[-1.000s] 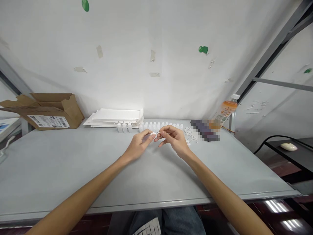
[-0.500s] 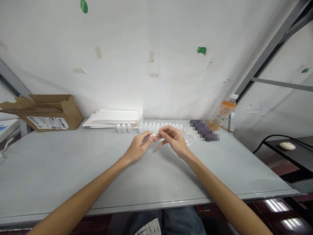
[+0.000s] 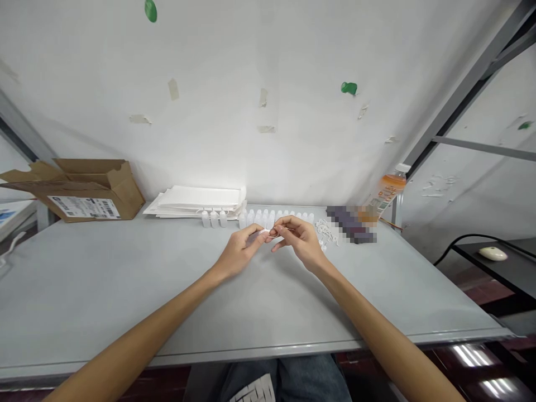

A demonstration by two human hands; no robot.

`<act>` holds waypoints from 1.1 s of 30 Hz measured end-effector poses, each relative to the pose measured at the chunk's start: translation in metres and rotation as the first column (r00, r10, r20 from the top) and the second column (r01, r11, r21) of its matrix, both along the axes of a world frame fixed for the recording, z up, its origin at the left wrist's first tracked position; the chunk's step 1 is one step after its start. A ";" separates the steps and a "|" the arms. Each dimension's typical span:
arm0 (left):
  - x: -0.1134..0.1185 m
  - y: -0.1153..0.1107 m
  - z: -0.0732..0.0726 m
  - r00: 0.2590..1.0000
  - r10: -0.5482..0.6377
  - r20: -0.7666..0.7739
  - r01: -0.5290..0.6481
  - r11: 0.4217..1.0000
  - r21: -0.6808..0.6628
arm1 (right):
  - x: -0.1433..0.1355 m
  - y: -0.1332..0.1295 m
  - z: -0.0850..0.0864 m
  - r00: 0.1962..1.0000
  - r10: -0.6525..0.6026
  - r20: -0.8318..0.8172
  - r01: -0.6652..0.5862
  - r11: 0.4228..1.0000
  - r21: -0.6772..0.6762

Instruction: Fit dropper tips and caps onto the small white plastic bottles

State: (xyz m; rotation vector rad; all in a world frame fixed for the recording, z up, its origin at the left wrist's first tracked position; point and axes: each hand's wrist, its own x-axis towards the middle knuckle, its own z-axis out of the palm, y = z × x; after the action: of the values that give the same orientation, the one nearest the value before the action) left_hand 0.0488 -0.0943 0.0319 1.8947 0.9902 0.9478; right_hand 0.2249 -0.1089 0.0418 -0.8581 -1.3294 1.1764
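Note:
My left hand (image 3: 238, 252) is closed, its thumb and forefinger pinching a small white plastic piece (image 3: 264, 231). A thin white loop or strap extends from that piece toward my right hand (image 3: 300, 241), whose thumb and forefinger pinch its other side. The fingertips hide most of the piece, so its exact shape cannot be made out. Behind my hands stand several small white plastic bottles (image 3: 253, 216) in rows, partly covered by my fingers. Three more bottles (image 3: 214, 219) stand to the left, with thin straps at their tops. Loose white strap-like pieces (image 3: 328, 230) lie in a pile beyond my right hand.
A stack of white sheets (image 3: 195, 200) lies against the wall. At the back left sits an open cardboard box (image 3: 96, 192). A drink bottle (image 3: 389, 190) and a dark, pixelated item (image 3: 350, 224) are at the back right. The grey table (image 3: 259, 312) ends close to my lap.
My hands keep nearly the same pose, fingertips slightly closer around the white piece. The whole view has shifted a little.

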 end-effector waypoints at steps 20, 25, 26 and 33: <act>0.000 -0.002 0.001 1.000 0.005 -0.013 -0.005 1.000 -0.004 | -0.001 0.001 -0.004 0.998 -0.030 0.048 0.026 0.997 0.074; 0.000 -0.002 0.000 0.999 0.020 -0.033 -0.019 1.000 0.011 | -0.002 0.000 -0.006 0.997 -0.039 0.071 0.032 0.995 0.090; 0.000 -0.001 0.000 0.999 0.021 -0.035 -0.021 1.000 0.016 | -0.002 0.000 -0.006 0.996 -0.039 0.078 0.032 0.996 0.088; 0.000 0.000 -0.002 0.999 0.024 -0.038 -0.021 0.997 0.077 | -0.003 0.001 -0.009 0.995 -0.040 0.090 0.033 0.996 0.079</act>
State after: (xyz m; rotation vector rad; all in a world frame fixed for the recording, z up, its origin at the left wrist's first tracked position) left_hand 0.0484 -0.0939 0.0302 1.9761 1.0127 0.9783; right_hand 0.2222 -0.1084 0.0332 -0.8860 -1.4184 1.0609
